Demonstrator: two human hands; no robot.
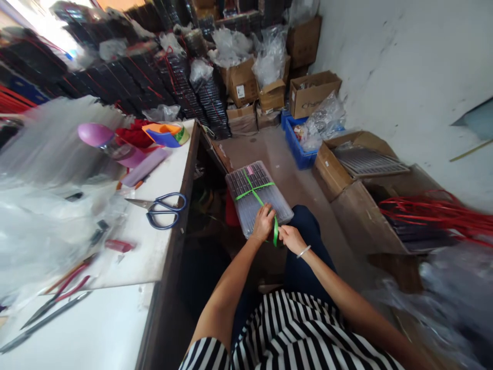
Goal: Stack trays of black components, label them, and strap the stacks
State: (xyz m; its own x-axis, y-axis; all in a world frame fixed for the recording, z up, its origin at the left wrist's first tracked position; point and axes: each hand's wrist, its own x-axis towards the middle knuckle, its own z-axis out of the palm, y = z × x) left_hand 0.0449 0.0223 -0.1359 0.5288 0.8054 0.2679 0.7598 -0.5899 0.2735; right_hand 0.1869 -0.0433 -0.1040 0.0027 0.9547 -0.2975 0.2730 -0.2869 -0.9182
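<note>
A flat bundle of clear plastic pieces with dark ends [254,200] rests by my knees, beyond the table's edge. Bright green strap [252,190] crosses over its top. My left hand [264,222] presses on the near end of the bundle, its fingers closed at the strap. Just to the right, my right hand [291,239] has its fingers pinched on the loose end of the green strap, which curls down between both hands. What lies under the bundle is mostly hidden.
On the white table [127,267] lie blue-handled scissors [165,209], red-handled pliers [69,288] and a purple spray bottle [111,144]. Boxes, a blue crate [302,151] and red straps [435,213] stand to the right. Dark wrapped stacks [173,77] line the back.
</note>
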